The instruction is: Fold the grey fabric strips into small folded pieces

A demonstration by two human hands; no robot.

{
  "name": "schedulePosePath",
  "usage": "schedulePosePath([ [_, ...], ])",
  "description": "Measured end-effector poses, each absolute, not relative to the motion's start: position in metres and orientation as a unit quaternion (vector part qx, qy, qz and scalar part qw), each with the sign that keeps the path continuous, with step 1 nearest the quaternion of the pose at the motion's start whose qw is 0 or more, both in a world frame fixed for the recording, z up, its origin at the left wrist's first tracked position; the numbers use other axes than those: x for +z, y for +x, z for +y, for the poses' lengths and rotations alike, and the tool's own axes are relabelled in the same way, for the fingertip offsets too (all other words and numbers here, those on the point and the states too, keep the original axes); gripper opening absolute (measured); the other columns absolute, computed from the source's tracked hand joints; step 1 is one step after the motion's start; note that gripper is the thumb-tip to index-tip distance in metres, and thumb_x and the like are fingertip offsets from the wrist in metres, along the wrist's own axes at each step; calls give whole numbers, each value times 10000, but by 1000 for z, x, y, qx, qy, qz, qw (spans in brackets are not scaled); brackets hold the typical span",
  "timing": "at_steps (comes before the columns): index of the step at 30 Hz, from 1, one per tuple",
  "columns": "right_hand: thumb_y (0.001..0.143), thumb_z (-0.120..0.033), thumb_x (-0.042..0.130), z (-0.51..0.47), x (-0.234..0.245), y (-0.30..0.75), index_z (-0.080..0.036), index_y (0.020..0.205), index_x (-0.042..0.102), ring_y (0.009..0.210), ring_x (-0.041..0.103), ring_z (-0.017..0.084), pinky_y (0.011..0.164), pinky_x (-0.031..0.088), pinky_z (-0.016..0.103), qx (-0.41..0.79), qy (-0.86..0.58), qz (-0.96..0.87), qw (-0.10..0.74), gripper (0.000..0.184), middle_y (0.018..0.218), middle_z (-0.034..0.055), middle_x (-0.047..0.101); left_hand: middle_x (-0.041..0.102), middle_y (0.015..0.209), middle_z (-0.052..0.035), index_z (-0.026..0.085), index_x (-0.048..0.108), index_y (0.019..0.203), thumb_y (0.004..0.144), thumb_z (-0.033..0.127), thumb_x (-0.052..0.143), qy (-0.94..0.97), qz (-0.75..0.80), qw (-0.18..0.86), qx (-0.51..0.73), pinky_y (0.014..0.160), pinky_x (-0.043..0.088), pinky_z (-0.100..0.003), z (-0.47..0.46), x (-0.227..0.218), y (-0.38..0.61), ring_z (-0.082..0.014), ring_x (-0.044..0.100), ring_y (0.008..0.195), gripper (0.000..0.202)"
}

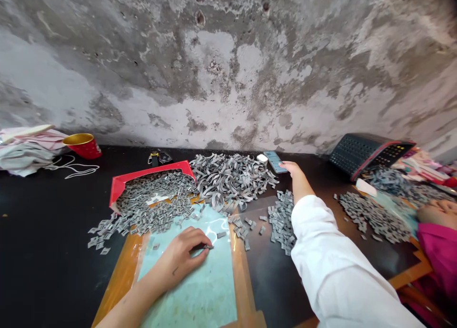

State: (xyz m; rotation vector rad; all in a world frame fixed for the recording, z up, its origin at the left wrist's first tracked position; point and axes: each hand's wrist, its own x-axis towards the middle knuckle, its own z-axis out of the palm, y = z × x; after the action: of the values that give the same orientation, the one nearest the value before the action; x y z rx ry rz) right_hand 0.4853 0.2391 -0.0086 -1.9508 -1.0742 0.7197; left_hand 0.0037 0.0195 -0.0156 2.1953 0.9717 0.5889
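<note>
A small grey piece point(207, 246) is pinched in the left hand point(180, 256) at lower centre, over a pale green mat point(210, 294), lightly enough not to bend it; whether the right hand point(294, 168) grips the phone point(274, 161) at top centre cannot be told.

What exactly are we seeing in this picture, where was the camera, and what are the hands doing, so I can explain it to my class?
This one view comes from a camera worn on a person's head, looking forward and down, so both arms reach in from the bottom. The bare left hand pinches a small grey piece above a pale green plastic sheet. The right hand, in a white sleeve, is at the end of a slim blue phone; whether it grips it is unclear. A heap of curled grey strips and a red cardboard tray of small grey pieces lie on a black table. A co-worker's bright pink sleeve shows at the right.
</note>
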Motion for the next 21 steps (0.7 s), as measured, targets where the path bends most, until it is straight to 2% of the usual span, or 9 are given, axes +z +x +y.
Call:
schedulePosePath([
  [12,927,-344,553,242,-7,489,-169,1202,563,1034,602,205,873,527,411,335,-789,-366,363,327,1218,90,581,674,942,-40,237,664,948,892,226,508,842,376,330,203,822,458,-296,21,-13,4,-185,584,908,166],
  [21,921,-344,563,249,-16,492,-159,1211,556,1035,603,211,868,529,417,309,-796,-374,362,345,1214,91,581,675,926,-45,233,670,942,893,259,519,847,369,316,214,813,469,-296,22,-18,4,-188,591,901,160],
])
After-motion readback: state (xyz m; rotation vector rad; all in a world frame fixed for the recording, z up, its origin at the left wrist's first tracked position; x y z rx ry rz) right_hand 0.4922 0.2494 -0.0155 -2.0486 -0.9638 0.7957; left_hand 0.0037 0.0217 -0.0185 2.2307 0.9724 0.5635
